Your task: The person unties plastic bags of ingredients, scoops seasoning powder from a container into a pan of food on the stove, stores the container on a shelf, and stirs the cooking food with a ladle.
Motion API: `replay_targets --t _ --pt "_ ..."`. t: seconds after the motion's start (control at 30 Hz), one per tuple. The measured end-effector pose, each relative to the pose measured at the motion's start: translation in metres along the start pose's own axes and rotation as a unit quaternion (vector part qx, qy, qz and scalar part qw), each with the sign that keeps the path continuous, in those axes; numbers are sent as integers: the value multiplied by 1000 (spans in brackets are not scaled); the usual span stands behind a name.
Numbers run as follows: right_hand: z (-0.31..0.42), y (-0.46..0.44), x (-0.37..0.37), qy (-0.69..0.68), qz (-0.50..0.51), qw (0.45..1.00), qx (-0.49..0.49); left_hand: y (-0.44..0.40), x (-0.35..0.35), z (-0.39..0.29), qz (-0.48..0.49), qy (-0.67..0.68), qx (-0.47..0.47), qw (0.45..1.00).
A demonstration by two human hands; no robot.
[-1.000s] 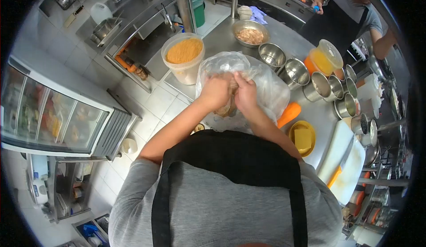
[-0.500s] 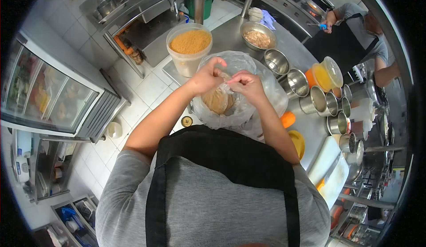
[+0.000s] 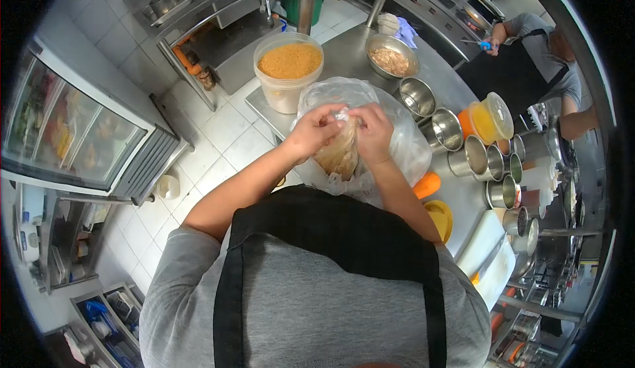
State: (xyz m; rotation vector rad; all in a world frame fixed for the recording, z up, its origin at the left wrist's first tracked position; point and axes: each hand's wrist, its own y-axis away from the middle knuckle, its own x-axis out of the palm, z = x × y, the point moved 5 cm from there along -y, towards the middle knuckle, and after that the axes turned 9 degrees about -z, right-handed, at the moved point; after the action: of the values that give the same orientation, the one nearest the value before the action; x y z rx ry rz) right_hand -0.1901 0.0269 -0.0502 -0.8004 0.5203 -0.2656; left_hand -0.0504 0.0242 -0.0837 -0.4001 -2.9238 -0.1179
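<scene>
My left hand (image 3: 315, 134) and my right hand (image 3: 373, 135) are close together, both pinching the gathered neck of a clear plastic bag (image 3: 338, 161). Tan, soft-looking contents show through its film. A larger, loose clear plastic liner (image 3: 409, 148) spreads open around and beneath it on the steel table. Just beyond my left hand stands a tall clear tub (image 3: 281, 95) filled with orange-brown crumbs (image 3: 290, 60). The exact grip of the fingertips is partly hidden by the crumpled film.
Beyond the bag, a steel bowl (image 3: 405, 45) holds pale shredded food. Several steel pots (image 3: 444, 130) and a container of orange liquid (image 3: 486, 118) line the right. Nearer are an orange object (image 3: 427, 185), a yellow lid (image 3: 439, 220) and a white cutting board (image 3: 488, 262). Another person (image 3: 522, 57) stands opposite.
The hands have drawn level at the bag's neck, the left moving slightly down. The bag now hangs more stretched below them, and its neck is more tightly bunched.
</scene>
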Motion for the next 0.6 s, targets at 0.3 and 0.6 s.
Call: replay_targets --t 0.3,0.6 --pt "19 -3 -35 75 51 992 -82 13 1 -66 -81 -441 376 811" --pt "-56 41 -40 -288 132 866 386 18 -36 -19 51 -315 185 929"
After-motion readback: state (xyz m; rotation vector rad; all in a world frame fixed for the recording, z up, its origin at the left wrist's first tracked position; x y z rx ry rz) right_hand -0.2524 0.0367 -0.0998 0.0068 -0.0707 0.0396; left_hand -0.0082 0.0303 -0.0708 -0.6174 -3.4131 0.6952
